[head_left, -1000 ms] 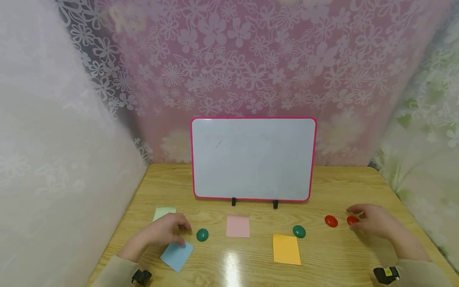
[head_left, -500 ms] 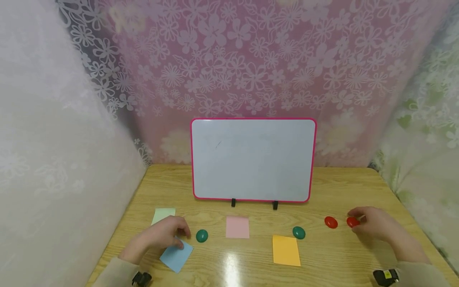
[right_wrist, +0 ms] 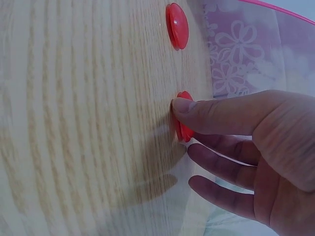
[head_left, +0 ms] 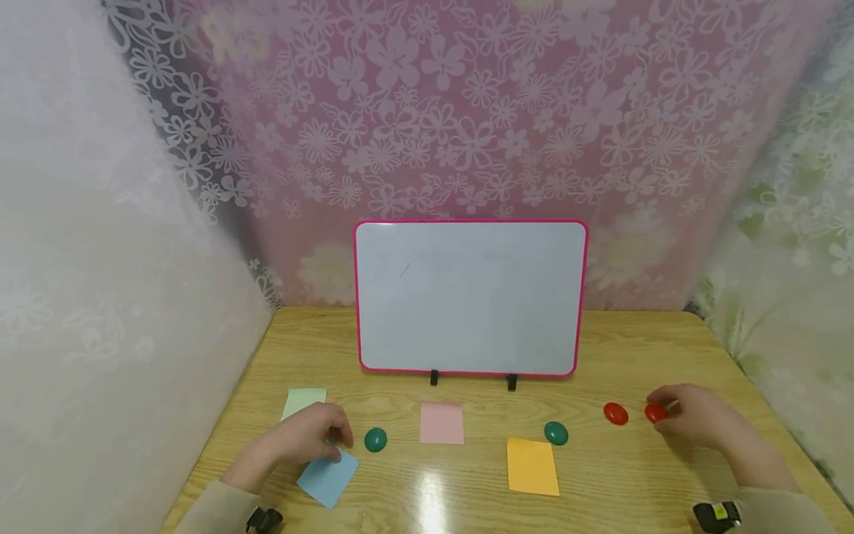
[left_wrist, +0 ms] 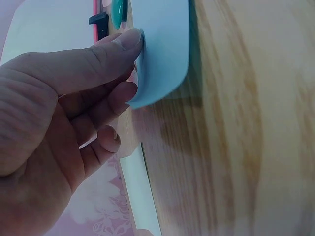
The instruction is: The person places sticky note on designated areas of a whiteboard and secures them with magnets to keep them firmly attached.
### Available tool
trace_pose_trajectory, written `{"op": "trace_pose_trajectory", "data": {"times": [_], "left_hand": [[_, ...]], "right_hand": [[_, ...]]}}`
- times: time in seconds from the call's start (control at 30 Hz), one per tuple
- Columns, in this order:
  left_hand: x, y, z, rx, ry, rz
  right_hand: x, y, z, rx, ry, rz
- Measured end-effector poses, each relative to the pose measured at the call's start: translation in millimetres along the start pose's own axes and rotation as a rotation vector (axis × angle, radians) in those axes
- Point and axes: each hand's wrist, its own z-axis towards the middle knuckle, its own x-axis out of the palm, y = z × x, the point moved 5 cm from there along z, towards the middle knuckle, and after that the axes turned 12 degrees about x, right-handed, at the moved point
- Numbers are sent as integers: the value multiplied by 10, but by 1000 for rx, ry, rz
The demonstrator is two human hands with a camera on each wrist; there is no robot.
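My left hand [head_left: 303, 436] pinches a corner of a blue sticky note [head_left: 329, 480] at the front left. In the left wrist view, the thumb lies on the blue note [left_wrist: 165, 49], whose held end curls up off the wood. On the right side of the table, my right hand [head_left: 697, 415] holds a red oval magnet [head_left: 654, 413] between thumb and fingers. The right wrist view shows the thumb over the held red magnet [right_wrist: 186, 134], with the other fingers spread loosely behind. A second red magnet [head_left: 616, 414] lies just left of it.
A whiteboard [head_left: 470, 297] with a pink frame stands on black feet at the back. Green magnets [head_left: 376, 440] [head_left: 556, 433] lie to either side of a pink note [head_left: 442, 423]. Also on the table [head_left: 467, 512] are an orange note [head_left: 532, 467] and a partly covered pale green note [head_left: 305, 398].
The right hand has lowered slightly, its fingers coming in around the red magnet. The left hand has hardly moved, staying at the blue note's corner.
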Motion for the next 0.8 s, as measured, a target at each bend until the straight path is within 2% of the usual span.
{"op": "trace_pose_trajectory", "data": {"times": [0.6, 0.8], "left_hand": [[24, 31, -12, -27, 0, -27], [34, 39, -6, -23, 7, -16]], "right_hand": [[-6, 73, -47, 25, -4, 8], [3, 79, -58, 57, 4, -16]]}}
